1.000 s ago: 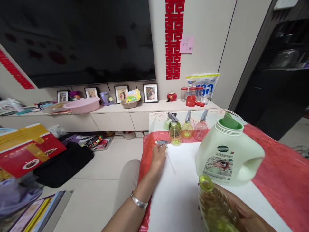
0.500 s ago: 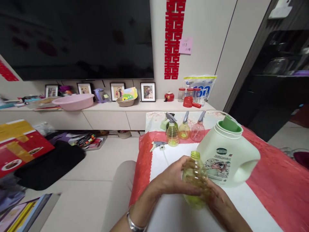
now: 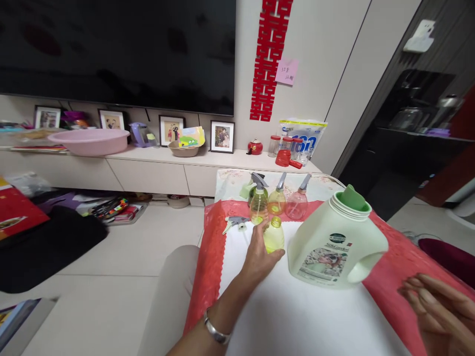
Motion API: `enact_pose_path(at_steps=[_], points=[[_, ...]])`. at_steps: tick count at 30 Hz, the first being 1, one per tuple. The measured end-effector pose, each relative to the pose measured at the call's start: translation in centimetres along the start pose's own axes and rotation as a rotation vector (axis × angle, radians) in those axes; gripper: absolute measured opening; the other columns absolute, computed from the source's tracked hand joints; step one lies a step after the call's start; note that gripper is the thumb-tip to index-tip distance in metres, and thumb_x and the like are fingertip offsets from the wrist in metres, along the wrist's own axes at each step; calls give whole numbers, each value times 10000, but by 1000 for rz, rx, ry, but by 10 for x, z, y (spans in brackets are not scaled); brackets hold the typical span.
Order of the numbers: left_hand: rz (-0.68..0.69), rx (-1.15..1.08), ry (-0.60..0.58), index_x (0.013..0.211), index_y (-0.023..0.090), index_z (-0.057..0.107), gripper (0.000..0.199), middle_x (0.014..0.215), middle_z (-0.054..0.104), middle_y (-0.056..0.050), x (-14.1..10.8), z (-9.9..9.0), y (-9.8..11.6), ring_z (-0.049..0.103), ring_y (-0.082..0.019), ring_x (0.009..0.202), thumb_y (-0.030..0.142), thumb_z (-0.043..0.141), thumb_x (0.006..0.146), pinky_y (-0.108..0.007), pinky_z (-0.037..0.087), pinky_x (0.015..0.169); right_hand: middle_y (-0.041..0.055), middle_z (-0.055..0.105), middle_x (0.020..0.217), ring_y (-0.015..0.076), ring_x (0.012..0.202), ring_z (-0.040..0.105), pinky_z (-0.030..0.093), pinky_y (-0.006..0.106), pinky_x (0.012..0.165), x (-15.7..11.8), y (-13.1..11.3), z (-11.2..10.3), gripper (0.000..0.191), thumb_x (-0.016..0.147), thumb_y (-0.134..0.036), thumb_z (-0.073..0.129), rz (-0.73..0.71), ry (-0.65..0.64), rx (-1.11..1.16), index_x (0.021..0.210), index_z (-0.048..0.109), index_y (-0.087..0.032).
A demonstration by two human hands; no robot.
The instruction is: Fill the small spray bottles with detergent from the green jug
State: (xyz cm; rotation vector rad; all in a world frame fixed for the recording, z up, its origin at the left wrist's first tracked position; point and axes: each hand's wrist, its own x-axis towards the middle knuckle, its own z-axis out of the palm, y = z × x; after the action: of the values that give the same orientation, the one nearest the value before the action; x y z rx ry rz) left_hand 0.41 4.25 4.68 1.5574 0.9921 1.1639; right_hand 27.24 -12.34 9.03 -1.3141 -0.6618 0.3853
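My left hand point(image 3: 260, 252) is wrapped round a yellow-green bottle point(image 3: 274, 237) with no spray head, upright near the row of spray bottles. Behind it stand a green-tinted spray bottle point(image 3: 259, 203), a yellow one point(image 3: 276, 200) and a pink one point(image 3: 297, 203), each with a grey trigger head. A loose spray head point(image 3: 237, 222) lies to their left. The large pale green jug point(image 3: 334, 247) stands upright right of the held bottle, a green cap piece in its mouth. My right hand point(image 3: 441, 306), at the right edge, holds nothing, its fingers slightly bent and apart.
The table has a red cover point(image 3: 208, 262) and a white sheet point(image 3: 267, 316). Behind it, a low cabinet point(image 3: 156, 160) bears a pink basin point(image 3: 92, 142), picture frames, red-lidded jars point(image 3: 273, 146) and a bag point(image 3: 315, 133). A maroon basin point(image 3: 449, 259) is at the far right.
My left hand has moved the bottle forward toward the spray bottles. My right hand has let go of it and moved off to the right. The view has shifted slightly.
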Motion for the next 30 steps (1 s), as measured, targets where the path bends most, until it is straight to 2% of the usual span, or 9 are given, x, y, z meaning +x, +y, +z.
enact_pose_path(at_steps=[3, 6, 8, 13, 18, 20, 23, 25, 30], points=[[-35, -4, 6, 1335, 231, 388, 795, 1338, 513, -104, -5, 0, -2, 463, -284, 1310, 130, 753, 636, -441, 352, 1109, 41, 576, 1243, 207, 1196, 557, 510, 148, 936, 12, 3, 16, 676, 510, -473, 875, 17, -42, -116, 1124, 667, -281], [-66, 6, -1, 1307, 227, 405, 781, 1283, 541, -103, -7, -1, -3, 489, -289, 1274, 147, 771, 622, -455, 370, 1098, 62, 565, 1260, 232, 1211, 545, 524, 140, 898, 27, 11, 27, 780, 477, -473, 867, 85, -166, -197, 1180, 637, -226], [-66, 14, 6, 1304, 218, 402, 775, 1278, 542, -111, -8, 0, -3, 495, -290, 1264, 155, 769, 625, -459, 380, 1091, 78, 586, 1209, 244, 1146, 580, 549, 154, 865, 39, 16, 32, 734, 474, -444, 863, 116, -220, -205, 1123, 634, -187], [-64, 43, 24, 1311, 204, 391, 773, 1275, 528, -125, -8, 2, -3, 495, -295, 1256, 177, 762, 633, -459, 397, 1080, 72, 628, 986, 200, 902, 624, 555, 184, 739, 70, 25, 40, 626, 430, -387, 824, 152, -199, -237, 956, 606, -129], [-37, 81, 44, 1320, 187, 396, 785, 1266, 525, -132, -8, 3, -7, 495, -301, 1246, 180, 763, 627, -461, 383, 1098, 27, 559, 828, 67, 688, 525, 484, 153, 609, 82, 30, 52, 282, 740, -270, 691, 162, -94, -357, 881, 550, -72], [-34, 84, 47, 1323, 194, 396, 789, 1265, 527, -131, -8, 3, -9, 495, -305, 1247, 176, 764, 626, -464, 383, 1099, 10, 534, 789, 50, 657, 493, 453, 131, 588, 79, 25, 55, 205, 752, -201, 643, 145, -65, -414, 883, 546, -76], [-15, 91, 55, 1323, 199, 404, 796, 1256, 538, -129, -8, 5, -13, 501, -314, 1240, 178, 774, 619, -470, 388, 1098, 16, 500, 684, 71, 591, 454, 375, 134, 496, 71, 6, 57, 210, 599, -251, 587, 120, -49, -511, 744, 531, -112], [0, 95, 63, 1320, 197, 410, 806, 1250, 543, -131, -8, 6, -15, 506, -322, 1235, 179, 786, 608, -480, 390, 1096, 33, 502, 660, 93, 566, 448, 337, 160, 459, 67, -12, 57, 286, 508, -330, 572, 108, -38, -572, 714, 542, -134], [21, 92, 79, 1313, 208, 418, 817, 1252, 548, -128, -6, 7, -16, 512, -332, 1229, 170, 799, 591, -498, 394, 1094, 61, 552, 697, 96, 520, 442, 310, 189, 458, 69, -56, 55, 520, 420, -393, 618, 99, -30, -670, 876, 636, -144]])
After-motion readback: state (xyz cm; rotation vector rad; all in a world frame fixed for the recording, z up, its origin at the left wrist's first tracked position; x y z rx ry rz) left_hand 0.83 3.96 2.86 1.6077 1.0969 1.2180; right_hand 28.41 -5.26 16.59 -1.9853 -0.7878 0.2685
